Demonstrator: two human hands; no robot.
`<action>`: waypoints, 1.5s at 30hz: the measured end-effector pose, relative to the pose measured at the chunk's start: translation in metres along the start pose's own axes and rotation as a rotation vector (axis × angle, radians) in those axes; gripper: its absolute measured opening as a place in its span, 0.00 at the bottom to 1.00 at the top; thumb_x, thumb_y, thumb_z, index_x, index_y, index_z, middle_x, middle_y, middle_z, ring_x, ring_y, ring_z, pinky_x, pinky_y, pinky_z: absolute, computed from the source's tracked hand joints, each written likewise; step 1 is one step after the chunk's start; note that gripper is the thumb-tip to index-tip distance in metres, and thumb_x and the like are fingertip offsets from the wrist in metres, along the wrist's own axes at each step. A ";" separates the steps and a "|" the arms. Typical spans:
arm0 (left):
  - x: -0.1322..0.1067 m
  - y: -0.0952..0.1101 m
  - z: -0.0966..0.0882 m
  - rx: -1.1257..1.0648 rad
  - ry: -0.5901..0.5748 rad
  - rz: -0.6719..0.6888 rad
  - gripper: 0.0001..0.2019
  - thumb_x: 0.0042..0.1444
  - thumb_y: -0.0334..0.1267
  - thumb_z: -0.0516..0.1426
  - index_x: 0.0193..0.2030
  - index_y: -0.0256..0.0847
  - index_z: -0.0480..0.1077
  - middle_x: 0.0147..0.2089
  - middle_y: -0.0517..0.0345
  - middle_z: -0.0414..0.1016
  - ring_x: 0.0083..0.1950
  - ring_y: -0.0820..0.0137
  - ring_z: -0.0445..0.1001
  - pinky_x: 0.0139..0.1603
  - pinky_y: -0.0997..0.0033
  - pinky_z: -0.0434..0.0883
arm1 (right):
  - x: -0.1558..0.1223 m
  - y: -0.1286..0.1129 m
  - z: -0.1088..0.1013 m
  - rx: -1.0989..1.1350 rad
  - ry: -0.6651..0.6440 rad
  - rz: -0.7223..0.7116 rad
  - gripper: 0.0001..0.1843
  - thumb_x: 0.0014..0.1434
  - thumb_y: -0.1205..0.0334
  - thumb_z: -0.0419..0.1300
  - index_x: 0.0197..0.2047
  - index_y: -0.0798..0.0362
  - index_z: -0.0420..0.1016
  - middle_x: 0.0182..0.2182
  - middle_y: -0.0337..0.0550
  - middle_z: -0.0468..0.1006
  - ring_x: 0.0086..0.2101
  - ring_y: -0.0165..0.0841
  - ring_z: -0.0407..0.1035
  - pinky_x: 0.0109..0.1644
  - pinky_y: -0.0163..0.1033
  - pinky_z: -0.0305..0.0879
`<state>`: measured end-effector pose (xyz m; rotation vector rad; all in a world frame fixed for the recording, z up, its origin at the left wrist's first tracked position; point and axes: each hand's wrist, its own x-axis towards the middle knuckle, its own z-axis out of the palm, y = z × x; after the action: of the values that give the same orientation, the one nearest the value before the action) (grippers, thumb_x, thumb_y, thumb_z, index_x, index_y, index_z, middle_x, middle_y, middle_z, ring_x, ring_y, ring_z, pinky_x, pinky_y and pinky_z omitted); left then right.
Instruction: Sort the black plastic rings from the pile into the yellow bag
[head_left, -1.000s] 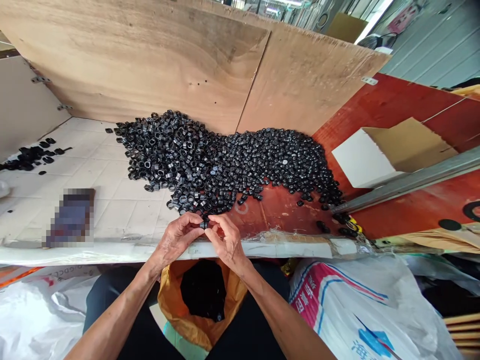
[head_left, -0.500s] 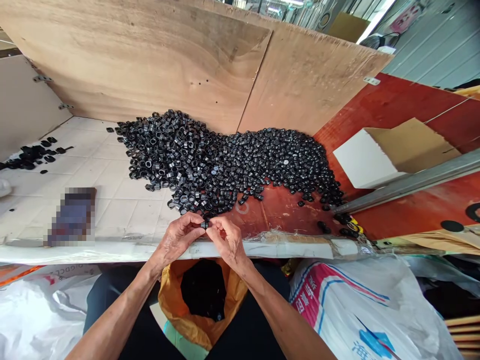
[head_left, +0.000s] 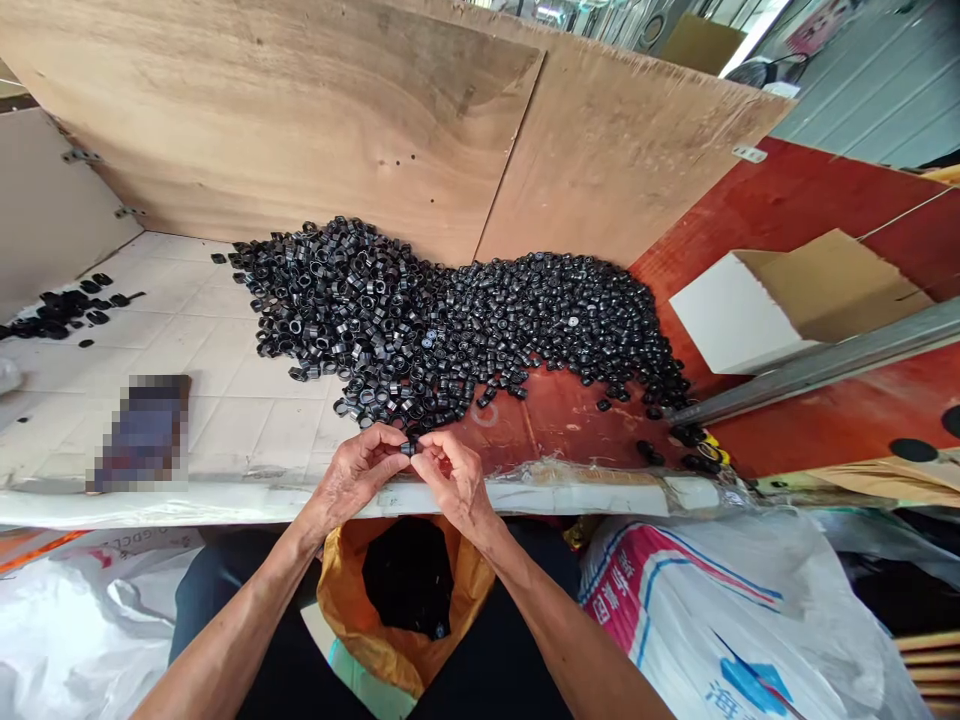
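Note:
Between my fingertips, just above the table's front edge, is a small black ring-shaped part (head_left: 408, 449). My left hand (head_left: 365, 468) pinches it from the left with thumb and forefinger. From the other side, the thumb and forefinger of my right hand (head_left: 452, 478) close on it too. Fingers cover much of the part, so its details are hidden. Behind my hands lies a heap of black rings (head_left: 352, 300), which runs into a heap of smaller black round pieces (head_left: 562, 310) on the right. Below, an orange sack (head_left: 341, 625) stands open between my legs, with dark pieces inside.
A pixelated flat object (head_left: 142, 430) lies on the left of the table. More black pieces (head_left: 60, 312) are scattered at far left. Plywood boards (head_left: 300, 120) wall the back. At right are a cardboard box (head_left: 739, 310), a metal rail (head_left: 825, 365) and a white printed sack (head_left: 697, 600).
Both hands keep nearly the same pinch on the small black part. The view has shifted very slightly; nothing else has visibly moved.

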<state>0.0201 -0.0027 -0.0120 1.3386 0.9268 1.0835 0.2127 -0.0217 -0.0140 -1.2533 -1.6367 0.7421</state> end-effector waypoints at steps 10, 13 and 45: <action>0.000 0.005 0.002 -0.028 -0.005 -0.030 0.14 0.59 0.47 0.69 0.43 0.40 0.77 0.42 0.57 0.78 0.42 0.69 0.78 0.48 0.68 0.77 | -0.001 0.000 -0.002 -0.018 -0.038 -0.032 0.07 0.66 0.57 0.62 0.41 0.51 0.79 0.32 0.40 0.80 0.33 0.34 0.73 0.41 0.37 0.68; -0.001 0.005 0.002 -0.024 -0.003 -0.034 0.14 0.59 0.46 0.69 0.44 0.40 0.76 0.41 0.59 0.77 0.40 0.70 0.77 0.46 0.70 0.77 | -0.001 0.001 -0.002 -0.015 -0.027 -0.010 0.09 0.67 0.56 0.62 0.40 0.51 0.80 0.31 0.41 0.81 0.33 0.34 0.73 0.40 0.37 0.68; 0.000 0.016 0.002 0.046 -0.054 -0.092 0.13 0.62 0.45 0.67 0.47 0.39 0.76 0.42 0.55 0.80 0.43 0.67 0.80 0.47 0.69 0.77 | 0.001 -0.002 -0.003 0.104 -0.037 -0.032 0.05 0.65 0.61 0.64 0.43 0.51 0.80 0.39 0.43 0.80 0.36 0.33 0.74 0.42 0.37 0.72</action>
<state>0.0212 -0.0045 0.0038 1.3438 0.9689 0.9567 0.2150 -0.0218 -0.0112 -1.1437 -1.6232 0.8239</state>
